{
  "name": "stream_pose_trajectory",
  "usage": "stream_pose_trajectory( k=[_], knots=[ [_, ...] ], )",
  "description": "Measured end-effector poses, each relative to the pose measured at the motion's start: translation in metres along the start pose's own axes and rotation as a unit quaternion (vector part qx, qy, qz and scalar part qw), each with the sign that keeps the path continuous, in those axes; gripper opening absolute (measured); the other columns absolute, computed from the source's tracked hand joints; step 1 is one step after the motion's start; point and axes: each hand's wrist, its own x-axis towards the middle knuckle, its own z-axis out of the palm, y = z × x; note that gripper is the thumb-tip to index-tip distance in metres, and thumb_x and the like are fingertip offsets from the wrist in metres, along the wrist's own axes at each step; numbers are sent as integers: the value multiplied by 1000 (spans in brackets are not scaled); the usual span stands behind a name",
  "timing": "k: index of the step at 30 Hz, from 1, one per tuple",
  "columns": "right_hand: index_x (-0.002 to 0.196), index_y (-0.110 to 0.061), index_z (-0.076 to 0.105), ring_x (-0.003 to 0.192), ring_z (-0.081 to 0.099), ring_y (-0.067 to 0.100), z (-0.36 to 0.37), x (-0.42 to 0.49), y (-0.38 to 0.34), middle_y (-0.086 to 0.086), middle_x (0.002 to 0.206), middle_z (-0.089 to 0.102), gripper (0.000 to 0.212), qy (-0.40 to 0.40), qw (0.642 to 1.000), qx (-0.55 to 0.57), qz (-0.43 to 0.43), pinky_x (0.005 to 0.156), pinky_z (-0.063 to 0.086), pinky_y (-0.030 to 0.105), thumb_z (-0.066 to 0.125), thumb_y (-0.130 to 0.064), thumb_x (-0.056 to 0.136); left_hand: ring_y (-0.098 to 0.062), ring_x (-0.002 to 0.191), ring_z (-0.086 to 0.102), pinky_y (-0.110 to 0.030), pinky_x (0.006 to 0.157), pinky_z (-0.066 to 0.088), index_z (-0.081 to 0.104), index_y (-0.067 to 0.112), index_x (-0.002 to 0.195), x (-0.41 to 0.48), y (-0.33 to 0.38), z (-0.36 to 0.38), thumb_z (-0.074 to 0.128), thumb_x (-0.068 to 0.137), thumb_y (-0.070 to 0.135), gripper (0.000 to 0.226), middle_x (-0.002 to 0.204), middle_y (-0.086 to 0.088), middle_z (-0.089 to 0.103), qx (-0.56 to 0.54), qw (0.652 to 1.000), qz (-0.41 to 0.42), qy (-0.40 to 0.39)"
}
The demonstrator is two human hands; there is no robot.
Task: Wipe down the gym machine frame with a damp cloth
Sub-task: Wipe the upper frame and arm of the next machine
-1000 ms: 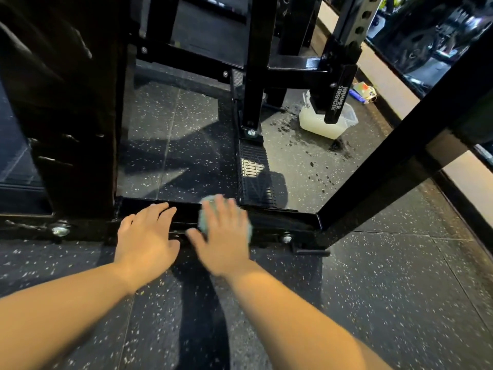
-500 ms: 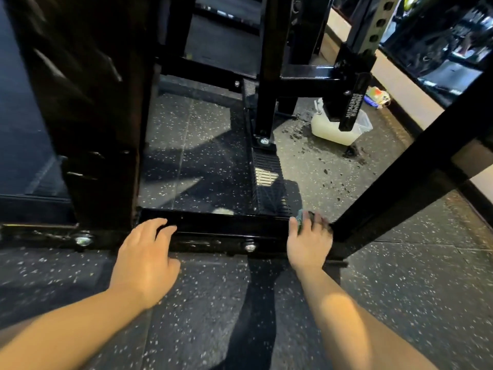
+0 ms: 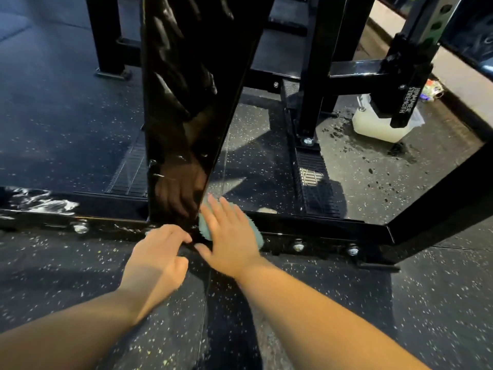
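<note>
take the glossy upright post (image 3: 186, 116) as your mark. far to its left, white suds (image 3: 40, 204) sit on the base rail (image 3: 333, 232), which lies flat along the floor, its long axis running straight across your view from left to right. at the foot of the post, your left hand (image 3: 154, 260) rests its fingertips on the rail's front lip, fingers loosely bent, holding nothing. just right of the post, touching its lower edge, the teal cloth (image 3: 204, 228) lies on top of the rail. it is mostly covered by your right hand (image 3: 229, 236), which presses it down with straight, spread fingers (a press, not a clasp). the two hands sit close together, thumbs near each other but apart. so the right hand is the one on the cloth, and the left looks to be only a brace. right of the post the rail runs on past two bolts (image 3: 298, 246) to the slanted brace (image 3: 440, 193); i judge the next stroke should follow that axis. behind the rail and further right of the post, a pale jug (image 3: 373, 126) stands on wet floor.
</note>
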Motion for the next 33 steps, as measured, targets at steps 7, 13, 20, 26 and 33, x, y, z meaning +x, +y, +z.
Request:
stream_pose_trajectory(
  k=[7,13,20,26,33],
  knots=[
    [138,-8,47,132,44,35,-16,-72,115,12,144,46,90,-41,986,-112,121,109,35,49,34,-75,80,-6,121,39,-22,97,36,50,27,126,10,28,9,43,91,14,37,130,15,44,-39,996,39,-67],
    [139,-5,45,133,41,42,-11,-34,48,19,145,42,100,-34,981,-85,173,104,35,60,53,-75,68,-10,118,43,-27,99,38,48,26,126,11,10,16,48,87,12,42,133,12,41,-75,996,27,-39],
    [153,-15,-8,146,-18,32,-10,9,-17,11,160,-16,85,-86,994,-42,50,116,-13,48,45,-45,94,-10,111,49,-28,94,43,48,24,128,13,12,15,51,84,13,45,131,8,45,-64,997,14,-28],
    [143,-20,43,136,40,32,-18,-64,93,6,149,41,69,-14,995,-23,97,111,27,48,27,-64,93,-7,128,36,-23,103,34,42,23,134,13,24,21,49,89,12,47,139,12,36,-53,996,62,-41],
    [145,-18,40,141,27,33,-31,-91,158,10,154,32,88,15,935,7,355,116,18,50,1,-67,83,-22,128,44,-29,104,32,56,10,127,26,36,29,55,77,7,50,136,-4,49,-22,995,101,13]
  ],
)
